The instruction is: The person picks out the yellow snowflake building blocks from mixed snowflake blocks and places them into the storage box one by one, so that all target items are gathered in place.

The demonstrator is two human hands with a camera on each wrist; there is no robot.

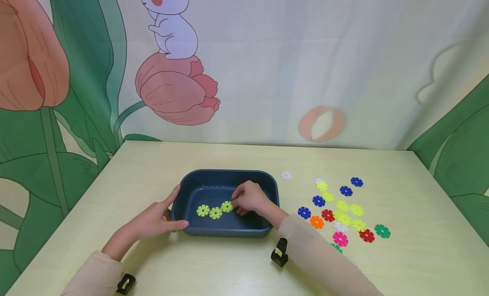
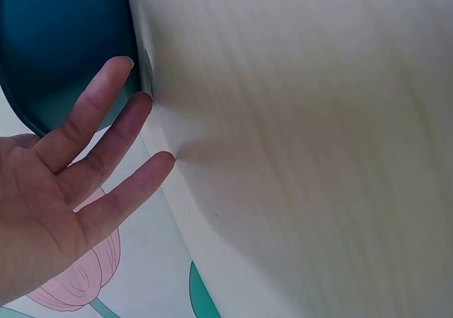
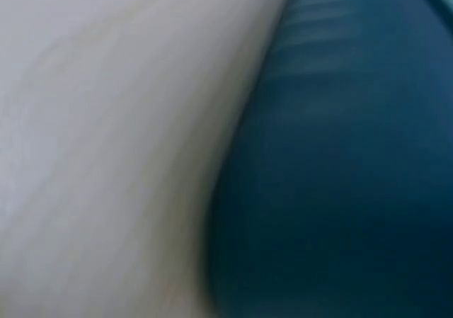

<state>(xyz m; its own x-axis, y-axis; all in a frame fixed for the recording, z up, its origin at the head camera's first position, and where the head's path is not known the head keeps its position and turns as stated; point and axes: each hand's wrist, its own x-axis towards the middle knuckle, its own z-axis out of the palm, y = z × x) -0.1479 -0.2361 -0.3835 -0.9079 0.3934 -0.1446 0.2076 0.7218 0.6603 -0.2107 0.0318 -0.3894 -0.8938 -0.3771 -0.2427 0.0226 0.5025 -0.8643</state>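
A dark blue plastic tray (image 1: 225, 233) with raised walls stands on the table. My left hand (image 1: 156, 219) rests against its left end, thumb at the front rim and fingers stretched along the side; the left wrist view shows that hand (image 2: 78, 169) with its fingers spread. Inside the tray lie two yellow-green notched snowflake discs (image 1: 209, 212) in a row with a third yellow-green snowflake disc (image 1: 227, 207). Reaching over the right wall, my right hand (image 1: 250, 198) has curled fingers that appear to pinch the third disc's right edge; the fingertips are partly hidden.
Loose snowflake discs (image 1: 342, 218) in yellow, blue, red, orange, pink, green and white lie scattered right of the tray, some overlapping. One white disc (image 1: 286, 176) lies apart near its back right corner. A printed curtain (image 1: 267, 75) hangs behind the table (image 1: 420, 202).
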